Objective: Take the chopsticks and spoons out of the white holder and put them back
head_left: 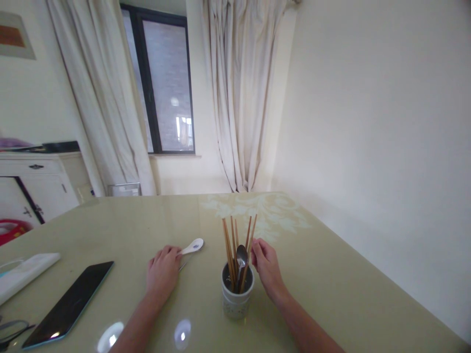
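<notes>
A white soup spoon (195, 245) with a small blue mark has its handle end in the closed fingers of my left hand (164, 269), just above the table. A thin pale line shows below that hand; I cannot tell what it is. To the right stands a light grey cup (236, 304) with several wooden chopsticks (227, 245) and a metal spoon (242, 256) upright in it. Beside the cup's right side, the fingertips of my right hand (268, 267) pinch a chopstick (253, 233) whose lower end is still in the cup.
The glossy table (324, 294) reaches toward a curtained window (169, 83). At the left lie a dark tablet (71, 304), a white box-like object (27, 274) and a grey strap or cable (14, 329). A wall (386, 147) runs along the right table edge.
</notes>
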Demonstrator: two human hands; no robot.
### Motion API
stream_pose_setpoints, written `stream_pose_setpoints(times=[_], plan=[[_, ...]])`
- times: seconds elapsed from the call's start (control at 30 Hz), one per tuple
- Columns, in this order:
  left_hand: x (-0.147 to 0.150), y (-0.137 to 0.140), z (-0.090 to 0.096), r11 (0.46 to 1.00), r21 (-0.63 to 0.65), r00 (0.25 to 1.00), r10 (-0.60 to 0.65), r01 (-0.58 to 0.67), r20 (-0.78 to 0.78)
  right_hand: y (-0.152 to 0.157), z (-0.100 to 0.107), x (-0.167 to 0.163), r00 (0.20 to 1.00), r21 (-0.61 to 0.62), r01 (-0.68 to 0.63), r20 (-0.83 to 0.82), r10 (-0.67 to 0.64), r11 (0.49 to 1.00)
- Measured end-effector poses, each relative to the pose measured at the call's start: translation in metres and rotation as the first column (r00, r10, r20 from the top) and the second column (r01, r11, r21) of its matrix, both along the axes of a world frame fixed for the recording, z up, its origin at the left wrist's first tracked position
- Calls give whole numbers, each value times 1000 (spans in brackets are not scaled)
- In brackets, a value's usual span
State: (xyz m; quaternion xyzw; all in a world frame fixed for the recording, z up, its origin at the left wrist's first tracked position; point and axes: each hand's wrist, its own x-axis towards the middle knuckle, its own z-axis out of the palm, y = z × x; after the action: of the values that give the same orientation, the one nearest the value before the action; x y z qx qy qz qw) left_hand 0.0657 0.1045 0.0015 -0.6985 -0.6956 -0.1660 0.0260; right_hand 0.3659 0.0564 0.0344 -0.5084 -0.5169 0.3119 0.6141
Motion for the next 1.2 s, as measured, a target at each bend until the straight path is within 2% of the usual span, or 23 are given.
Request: stream_pose_setpoints(times=[0.1, 0.2, 0.3, 0.37, 0.43, 0.53, 0.63, 0.7, 0.77, 0.87, 0.93, 1.07, 1.13, 1.2], plan=[[-2, 4, 1, 999, 42, 998, -8, 5, 66, 1, 2, 3, 1000, 8, 24, -19, -24, 1000], [-2, 7, 7, 987, 163, 963, -52, 8, 266, -1, 8, 7, 994, 45, 95, -49, -93, 994], [10, -2, 20, 947, 321, 825, -166, -20, 541, -8, 15, 9, 985, 150, 172, -38, -168, 974], [27, -17, 32, 906, 422, 732, -265, -34, 627, -17, 20, 7, 980, 247, 187, 11, -196, 951], [48, -37, 41, 843, 538, 697, -385, -2, 606, -28, 23, 4, 976, 359, 150, 97, -196, 921], [76, -66, 43, 720, 674, 643, -597, 165, 481, -43, 23, -3, 948, 538, -10, 273, -164, 843], [94, -85, 39, 637, 694, 557, -729, 337, 398, -52, 22, -7, 910, 636, -173, 396, -126, 752], [97, -88, 38, 619, 676, 528, -758, 400, 382, -54, 23, -8, 911, 655, -192, 396, -116, 731], [93, -84, 40, 648, 655, 549, -734, 389, 401, -52, 25, -6, 927, 664, -127, 343, -150, 737], [76, -65, 42, 787, 568, 666, -561, 243, 492, -48, 29, -1, 933, 666, 22, 255, -255, 745], [60, -48, 36, 861, 477, 761, -426, 176, 489, -45, 32, 3, 922, 672, 53, 252, -295, 738], [34, -21, 10, 943, 278, 940, -249, 180, 235, -43, 36, 2, 877, 669, -136, 424, -225, 730], [28, -17, -2, 973, 182, 980, -167, 144, 113, -44, 37, -1, 840, 646, -215, 505, -199, 733], [27, -16, -9, 987, 102, 991, -126, 121, 46, -44, 36, -4, 816, 624, -242, 545, -192, 743]])
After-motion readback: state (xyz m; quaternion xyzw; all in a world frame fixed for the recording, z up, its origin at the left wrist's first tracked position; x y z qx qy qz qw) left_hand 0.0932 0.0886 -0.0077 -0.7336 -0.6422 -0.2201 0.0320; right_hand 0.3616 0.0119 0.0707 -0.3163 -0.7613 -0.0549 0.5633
